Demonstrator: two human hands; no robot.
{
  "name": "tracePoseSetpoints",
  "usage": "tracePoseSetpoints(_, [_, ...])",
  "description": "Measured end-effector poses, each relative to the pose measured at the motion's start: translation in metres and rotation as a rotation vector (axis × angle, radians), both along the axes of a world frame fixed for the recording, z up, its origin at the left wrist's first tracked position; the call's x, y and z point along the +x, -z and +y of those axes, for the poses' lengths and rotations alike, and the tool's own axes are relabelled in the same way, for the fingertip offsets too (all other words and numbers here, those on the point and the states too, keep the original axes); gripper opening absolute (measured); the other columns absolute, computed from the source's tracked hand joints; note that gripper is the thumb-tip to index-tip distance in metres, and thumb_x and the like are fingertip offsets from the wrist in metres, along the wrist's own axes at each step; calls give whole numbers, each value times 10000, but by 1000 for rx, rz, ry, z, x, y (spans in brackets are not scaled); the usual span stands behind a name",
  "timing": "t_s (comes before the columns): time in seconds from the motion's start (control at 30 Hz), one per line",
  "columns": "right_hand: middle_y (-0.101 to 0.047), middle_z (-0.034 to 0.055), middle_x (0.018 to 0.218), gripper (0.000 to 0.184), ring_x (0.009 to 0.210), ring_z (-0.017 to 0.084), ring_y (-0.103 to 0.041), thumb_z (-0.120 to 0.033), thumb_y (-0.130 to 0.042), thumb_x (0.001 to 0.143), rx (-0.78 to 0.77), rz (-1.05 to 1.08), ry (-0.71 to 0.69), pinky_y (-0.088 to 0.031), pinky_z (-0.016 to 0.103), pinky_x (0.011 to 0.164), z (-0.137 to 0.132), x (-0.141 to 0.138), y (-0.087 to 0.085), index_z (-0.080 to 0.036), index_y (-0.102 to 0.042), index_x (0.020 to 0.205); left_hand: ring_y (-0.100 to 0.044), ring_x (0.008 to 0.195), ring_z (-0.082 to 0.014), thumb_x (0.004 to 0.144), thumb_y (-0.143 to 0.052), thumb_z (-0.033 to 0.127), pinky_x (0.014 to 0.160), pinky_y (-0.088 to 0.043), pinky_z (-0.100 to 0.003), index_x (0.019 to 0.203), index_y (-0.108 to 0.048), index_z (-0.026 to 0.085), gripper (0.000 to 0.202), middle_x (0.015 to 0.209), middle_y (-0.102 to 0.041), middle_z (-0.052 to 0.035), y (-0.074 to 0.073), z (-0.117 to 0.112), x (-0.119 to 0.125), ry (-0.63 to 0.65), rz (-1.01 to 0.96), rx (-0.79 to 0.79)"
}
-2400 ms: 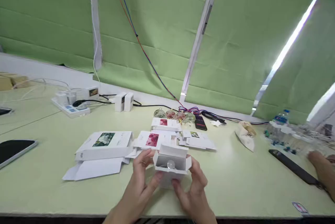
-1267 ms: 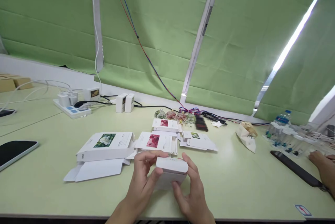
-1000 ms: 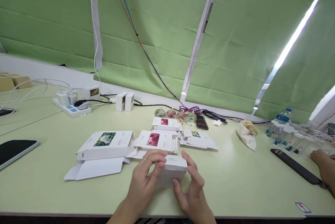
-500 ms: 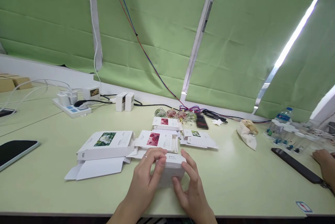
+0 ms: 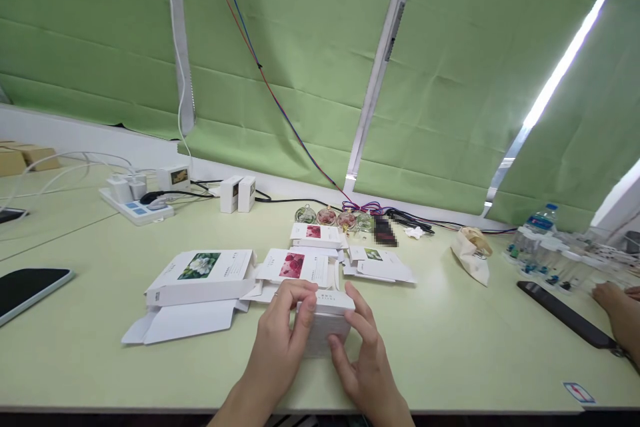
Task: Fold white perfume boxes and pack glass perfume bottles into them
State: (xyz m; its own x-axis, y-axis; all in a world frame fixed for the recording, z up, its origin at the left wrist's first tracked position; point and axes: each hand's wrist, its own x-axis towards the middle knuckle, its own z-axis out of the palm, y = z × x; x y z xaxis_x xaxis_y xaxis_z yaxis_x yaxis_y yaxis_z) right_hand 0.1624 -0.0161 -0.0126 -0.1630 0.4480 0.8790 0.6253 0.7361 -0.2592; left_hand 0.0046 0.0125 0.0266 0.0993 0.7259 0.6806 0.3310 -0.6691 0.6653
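The left hand (image 5: 280, 347) curls its fingers (image 5: 303, 317) over the top and left face of a small white box (image 5: 327, 320), while the right hand (image 5: 363, 364) presses thumb and fingers against its right and near sides, pinching it shut between them. Even pressure along the lid edge, with the base kept flat, should seat the flap squarely. The box is plain matte card with faint print on top, standing near the desk's (image 5: 450, 347) front edge, just ahead of the flattened flower-printed cartons (image 5: 205, 277).

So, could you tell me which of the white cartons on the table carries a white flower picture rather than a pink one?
The large flat carton at the left of the group, left of the left hand; the cartons beside it show pink flowers.
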Motion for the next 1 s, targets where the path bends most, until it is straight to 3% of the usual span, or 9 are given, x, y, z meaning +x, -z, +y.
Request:
tracePoseSetpoints(0.23, [-395, 187, 1416, 427, 1306, 272, -437, -42, -472, 844, 12, 18, -5, -517, 480, 930, 0, 1, 3, -215, -349, 1214, -633, 867, -197, 921, -406, 263, 712, -518, -302, 823, -540, 209, 175, 907, -653, -73, 1, -3, -1, -10, 25, 46])
tracePoseSetpoints(0.37, [-379, 195, 1419, 535, 1320, 272, -414, -36, -471, 844, 12, 6, -3, -498, 490, 952, 0, 1, 3, -199, -269, 1311, -632, 895, -195, 924, -400, 243, 729, -519, -302, 830, -534, 212, 166, 947, -645, -73, 5, -2, -4, -13, 51, 58])
tracePoseSetpoints(0.53, [-404, 166, 1360, 469, 1288, 250, -428, -68, -461, 860, -17, 2, 39, -519, 420, 934, -1, 0, 0, -196, -359, 1299, -598, 1059, -251, 882, -480, 267, 812, -529, -382, 920, -563, 229, 98, 1147, -579, -100, 11, -9, -3, -34, 170, 89])
tracePoseSetpoints(0.63, [-456, 131, 1263, 355, 1135, 245, -539, -160, -457, 891, -4, 60, -11, -569, 380, 806, -7, 4, -1, -236, -447, 1238, -579, 1109, -319, 830, -565, 364, 759, -556, -449, 1119, -549, 261, 307, 1369, -415, -139, 17, -21, -1, -120, 225, -41])
tracePoseSetpoints(0.7, [-494, 126, 1214, 319, 977, 234, -603, -298, -412, 931, -34, 92, -117, -581, 341, 662, -12, 6, -1, -247, -479, 1239, -568, 1134, -357, 765, -647, 416, 754, -561, -478, 1284, -446, 278, 573, 1446, -343, -165, 19, -27, -2, -68, 268, -139])
tracePoseSetpoints(0.8, [-559, 127, 1154, 425, 679, 165, -604, -430, -294, 958, -54, 178, -278, -530, 287, 478, -14, 6, 3, -249, -432, 1318, -538, 1180, -383, 653, -754, 382, 843, -533, -502, 1375, -325, 231, 854, 1397, -444, -204, 16, -31, -1, 68, 324, -225])
tracePoseSetpoints(0.87, [-599, 112, 1076, 432, 548, 127, -557, -455, -268, 960, -50, 296, -293, -504, 273, 431, -11, 4, 7, -246, -435, 1299, -584, 1129, -357, 662, -732, 336, 855, -533, -484, 1329, -364, 212, 772, 1289, -561, -185, 12, -30, 2, 69, 307, -270])
tracePoseSetpoints(1.0, [-635, 79, 905, 378, 489, 120, -558, -463, -287, 959, -13, 575, -207, -481, 252, 395, -3, 0, 15, -224, -494, 1165, -681, 907, -277, 736, -575, 257, 755, -569, -412, 1115, -490, 225, 389, 989, -697, -87, 7, -29, 6, -30, 189, -289])
